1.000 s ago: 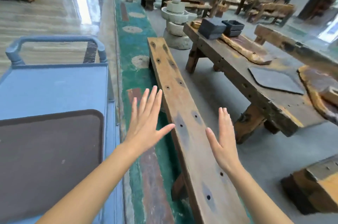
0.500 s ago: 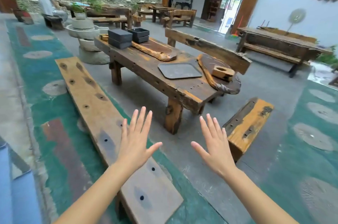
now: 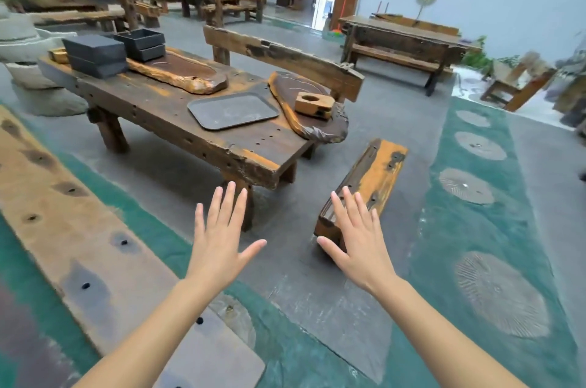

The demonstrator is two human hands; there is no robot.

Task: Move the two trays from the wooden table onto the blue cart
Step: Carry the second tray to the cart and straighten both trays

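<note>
A flat dark grey tray (image 3: 233, 110) lies near the close end of the wooden table (image 3: 177, 137). My left hand (image 3: 220, 235) and my right hand (image 3: 356, 235) are held out palms down over the floor in front of the table's near end, fingers spread, both holding nothing. They are well short of the tray. The blue cart is out of view.
Stacked dark boxes (image 3: 95, 54) and two carved wooden slabs (image 3: 180, 74) share the table. A long wooden bench (image 3: 79, 229) runs along my left, a short wooden block seat (image 3: 364, 188) lies by my right hand, and a backed bench (image 3: 282, 58) stands behind the table.
My view has swung right, away from the blue cart and its brown tray, toward the wooden table, and I have come closer to it. Both hands stay open and empty.
</note>
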